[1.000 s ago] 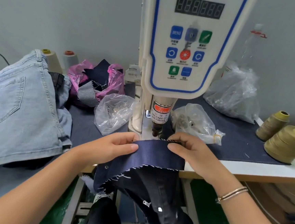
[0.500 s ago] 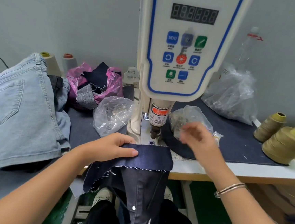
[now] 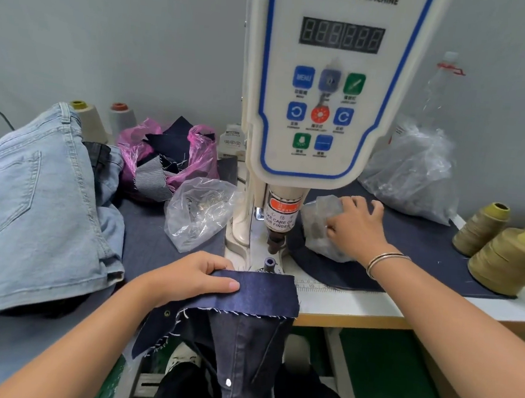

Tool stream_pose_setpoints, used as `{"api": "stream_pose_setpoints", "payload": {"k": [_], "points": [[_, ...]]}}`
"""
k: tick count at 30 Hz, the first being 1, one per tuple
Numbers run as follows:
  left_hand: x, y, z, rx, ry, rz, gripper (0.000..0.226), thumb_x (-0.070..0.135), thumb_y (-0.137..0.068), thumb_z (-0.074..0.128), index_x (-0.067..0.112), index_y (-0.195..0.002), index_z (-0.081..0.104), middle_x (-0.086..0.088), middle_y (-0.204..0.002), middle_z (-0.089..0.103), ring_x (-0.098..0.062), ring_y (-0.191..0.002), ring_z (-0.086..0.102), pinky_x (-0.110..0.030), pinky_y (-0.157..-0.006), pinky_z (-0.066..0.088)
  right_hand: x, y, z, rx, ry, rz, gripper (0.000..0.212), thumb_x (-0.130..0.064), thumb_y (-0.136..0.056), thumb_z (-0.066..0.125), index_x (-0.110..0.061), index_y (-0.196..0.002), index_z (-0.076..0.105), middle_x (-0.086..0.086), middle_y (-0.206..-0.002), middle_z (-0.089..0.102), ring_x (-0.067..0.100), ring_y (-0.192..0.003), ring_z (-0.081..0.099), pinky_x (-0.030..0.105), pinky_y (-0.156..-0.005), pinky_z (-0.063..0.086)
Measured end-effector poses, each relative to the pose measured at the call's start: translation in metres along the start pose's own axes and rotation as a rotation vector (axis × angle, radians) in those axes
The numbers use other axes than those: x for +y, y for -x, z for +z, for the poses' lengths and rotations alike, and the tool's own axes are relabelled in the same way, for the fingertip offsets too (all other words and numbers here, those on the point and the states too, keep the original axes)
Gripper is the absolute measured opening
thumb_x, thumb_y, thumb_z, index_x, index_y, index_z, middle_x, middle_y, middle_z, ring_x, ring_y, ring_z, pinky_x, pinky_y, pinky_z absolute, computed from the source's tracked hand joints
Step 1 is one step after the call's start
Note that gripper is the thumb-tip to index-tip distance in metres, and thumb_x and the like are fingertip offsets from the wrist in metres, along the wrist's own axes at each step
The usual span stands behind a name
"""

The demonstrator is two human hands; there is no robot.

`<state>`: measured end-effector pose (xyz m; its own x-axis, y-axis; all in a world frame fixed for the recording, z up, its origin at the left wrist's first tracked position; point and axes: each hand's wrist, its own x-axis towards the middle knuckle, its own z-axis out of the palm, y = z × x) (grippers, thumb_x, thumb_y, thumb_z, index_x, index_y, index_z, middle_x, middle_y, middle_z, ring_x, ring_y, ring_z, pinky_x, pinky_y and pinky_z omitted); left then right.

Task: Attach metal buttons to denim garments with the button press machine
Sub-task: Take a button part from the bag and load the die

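Denim (image 3: 259, 293) pinched by left hand (image 3: 191, 275).

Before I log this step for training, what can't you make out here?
- Head view: right hand fingertips, hidden in the clear bag; whether they pinch a button is unclear.
- Bag contents: blurred by plastic.
- Display: digits unreadable.
- Dark denim: lower part cut off by the frame edge.
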<state>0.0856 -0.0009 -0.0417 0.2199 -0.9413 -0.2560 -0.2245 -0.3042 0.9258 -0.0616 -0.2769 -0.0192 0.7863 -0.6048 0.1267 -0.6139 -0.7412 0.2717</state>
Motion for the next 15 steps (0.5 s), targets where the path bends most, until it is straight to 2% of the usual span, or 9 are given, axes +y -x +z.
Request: {"api": "stream_pose_setpoints", "payload": {"k": [2,5,9,15], "points": [[0.0,-0.001,-0.001,-0.009,0.002,0.001,0.051,0.043,-0.076,0.07,-0.005,-0.09,0.059,-0.008,-0.079,0.058,-0.016,-0.076,0.055,-0.028,-0.072,0.043,-0.004,-0.003,0.001,0.036,0.049,0.007,0.028,-0.036,-0.094,0.044,-0.029,-0.109,0.066,0.001,-0.131,0.042,0.024,-0.122,0.035,0.05,-0.109,0.015],[-0.002,-0.004,0.0,0.007,0.014,-0.001,0.048,0.038,-0.077,0.07,-0.007,-0.089,0.059,-0.009,-0.078,0.058,-0.016,-0.075,0.055,-0.027,-0.071,0.044,-0.009,-0.007,-0.001,0.048,0.137,-0.002,0.025,-0.03,-0.094,0.045,-0.028,-0.105,0.067,0.001,-0.121,0.044,0.023,-0.115,0.04,0.05,-0.11,0.016],[-0.004,-0.004,0.001,0.025,0.032,-0.008,0.042,0.033,-0.078,0.07,-0.006,-0.087,0.059,-0.008,-0.078,0.058,-0.016,-0.074,0.055,-0.027,-0.072,0.044,-0.015,-0.007,0.001,0.016,0.198,0.005,0.021,-0.022,-0.09,0.051,-0.027,-0.103,0.066,0.002,-0.119,0.044,0.023,-0.113,0.043,0.061,-0.11,0.01],[-0.005,-0.004,0.001,0.036,0.046,-0.006,0.061,0.044,-0.071,0.073,-0.011,-0.09,0.056,-0.011,-0.079,0.055,-0.019,-0.076,0.052,-0.034,-0.074,0.041,-0.016,-0.005,-0.002,0.002,0.185,0.026,0.015,-0.022,-0.09,0.053,-0.027,-0.097,0.066,0.002,-0.114,0.046,0.022,-0.109,0.046,0.068,-0.108,0.005]]}}
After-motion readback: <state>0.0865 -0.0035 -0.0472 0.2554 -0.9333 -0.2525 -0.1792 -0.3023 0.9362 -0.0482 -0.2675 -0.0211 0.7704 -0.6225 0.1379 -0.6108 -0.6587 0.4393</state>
